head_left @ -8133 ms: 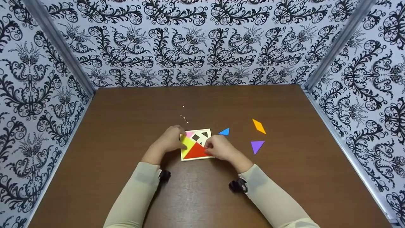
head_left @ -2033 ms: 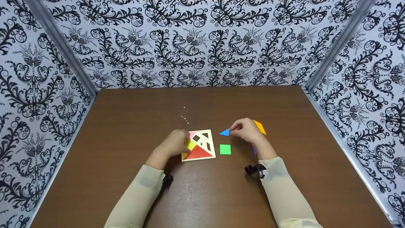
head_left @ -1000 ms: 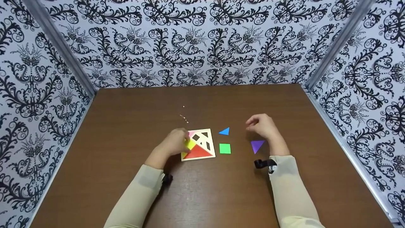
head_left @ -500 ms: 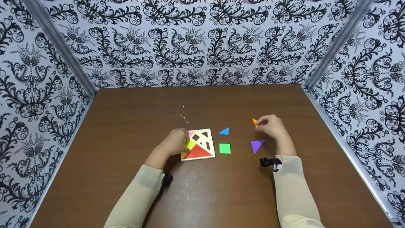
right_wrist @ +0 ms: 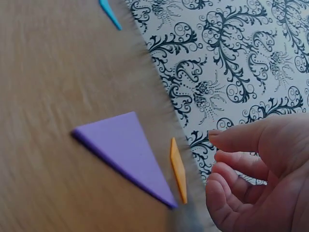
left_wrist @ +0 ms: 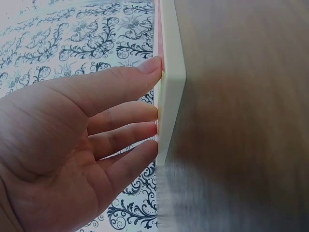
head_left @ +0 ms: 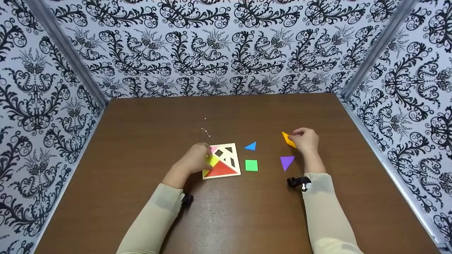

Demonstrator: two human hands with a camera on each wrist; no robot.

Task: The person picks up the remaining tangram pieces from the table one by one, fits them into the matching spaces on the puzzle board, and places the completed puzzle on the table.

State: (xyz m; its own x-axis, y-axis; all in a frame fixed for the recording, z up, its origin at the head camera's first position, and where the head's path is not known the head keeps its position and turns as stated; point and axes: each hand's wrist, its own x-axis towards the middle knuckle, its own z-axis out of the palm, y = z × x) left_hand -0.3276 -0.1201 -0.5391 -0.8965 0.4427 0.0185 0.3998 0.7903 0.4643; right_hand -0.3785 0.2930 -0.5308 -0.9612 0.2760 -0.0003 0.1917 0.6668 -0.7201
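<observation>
My left hand (head_left: 192, 157) rests its thumb and fingertips on a tangram board (head_left: 227, 156); in the left wrist view they press the face near the edge. A red triangle (head_left: 221, 170), a yellow piece (head_left: 213, 161) and a pink piece (head_left: 214, 148), both partly hidden by the hand, lie in the board beside several dark, unfilled slots. My right hand (head_left: 306, 140) is at an orange parallelogram (head_left: 287, 139), overlapping its right side in the head view. In the right wrist view its loosely bent fingers (right_wrist: 236, 140) stand apart from that piece, holding nothing.
A purple triangle (head_left: 287, 163) lies nearer me than the orange piece. Between it and the board are a green square (head_left: 251, 165) and a blue triangle (head_left: 250, 146). Small pale specks (head_left: 205, 131) mark the brown table (head_left: 148, 120). Patterned walls (head_left: 226, 49) enclose its back and sides.
The green square has appeared on the table right of the board. My right hand went from the board, past the blue triangle, to the orange parallelogram. My left hand stays on the board.
</observation>
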